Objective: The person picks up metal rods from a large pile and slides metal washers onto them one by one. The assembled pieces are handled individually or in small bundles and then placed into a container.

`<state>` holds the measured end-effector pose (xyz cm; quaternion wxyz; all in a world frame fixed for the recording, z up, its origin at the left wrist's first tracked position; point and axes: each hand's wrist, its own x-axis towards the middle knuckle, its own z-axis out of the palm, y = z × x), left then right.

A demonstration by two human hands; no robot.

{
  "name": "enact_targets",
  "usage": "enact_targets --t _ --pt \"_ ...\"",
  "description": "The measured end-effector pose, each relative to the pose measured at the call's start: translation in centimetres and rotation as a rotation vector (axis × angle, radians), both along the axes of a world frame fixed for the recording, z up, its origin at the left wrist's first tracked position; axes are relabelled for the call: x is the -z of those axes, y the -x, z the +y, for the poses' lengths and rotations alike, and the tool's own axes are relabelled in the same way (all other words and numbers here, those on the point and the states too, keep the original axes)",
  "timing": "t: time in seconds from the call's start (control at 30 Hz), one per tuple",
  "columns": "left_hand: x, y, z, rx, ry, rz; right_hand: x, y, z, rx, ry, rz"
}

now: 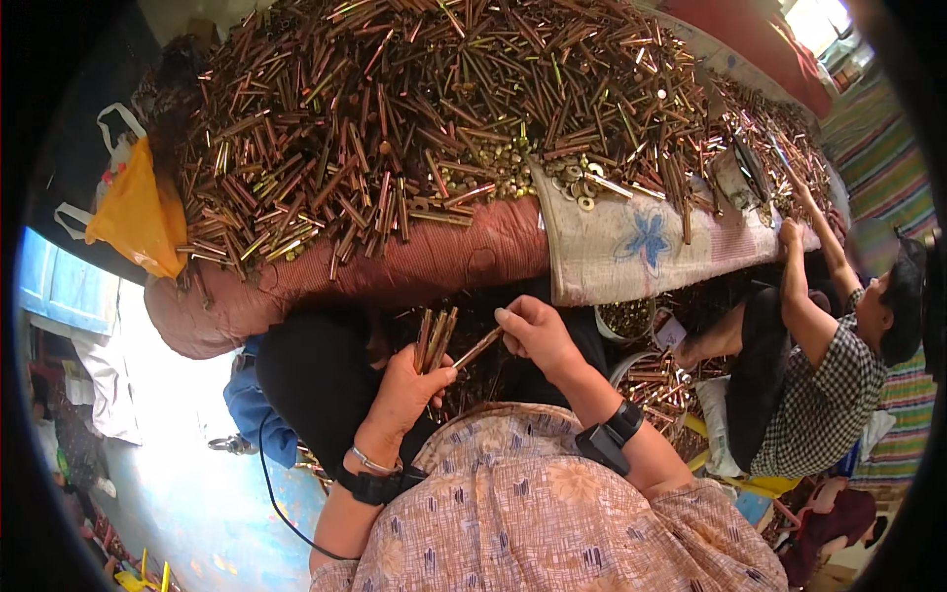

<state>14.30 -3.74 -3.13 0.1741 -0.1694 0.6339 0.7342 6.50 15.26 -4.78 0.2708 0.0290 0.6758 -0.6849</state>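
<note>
My left hand (402, 387) is closed round a small upright bundle of brass-coloured metal tubes (434, 338). A single slim metal tube (479, 348) slants between my hands, its lower end by my left thumb and its upper end pinched in the fingers of my right hand (538, 335). Both hands are above my lap, in front of the padded edge of the work surface. Whether the single tube has a bolt inside is too small to tell. Ahead lies a large heap of similar tubes (424, 109).
Small nuts (503, 168) and washers (586, 203) lie at the heap's front, by a white cloth (602, 257) over the red padded roll (395, 257). A yellow bag (143, 212) hangs left. Buckets of parts (656, 385) stand at right, near a co-worker (824, 385).
</note>
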Motion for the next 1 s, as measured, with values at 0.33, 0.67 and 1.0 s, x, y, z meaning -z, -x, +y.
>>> enact_targets --t 0.33,0.67,1.0 --pt "0.2 0.2 -0.1 0.024 0.065 0.009 -0.7 0.5 -0.2 -0.040 -0.028 -0.028" --pt "0.0 0.2 0.2 0.003 0.050 0.004 -0.3 0.2 0.1 -0.041 0.014 0.119" --pt "0.1 0.4 0.1 0.004 0.026 0.003 -0.2 0.7 0.2 -0.051 0.030 0.163"
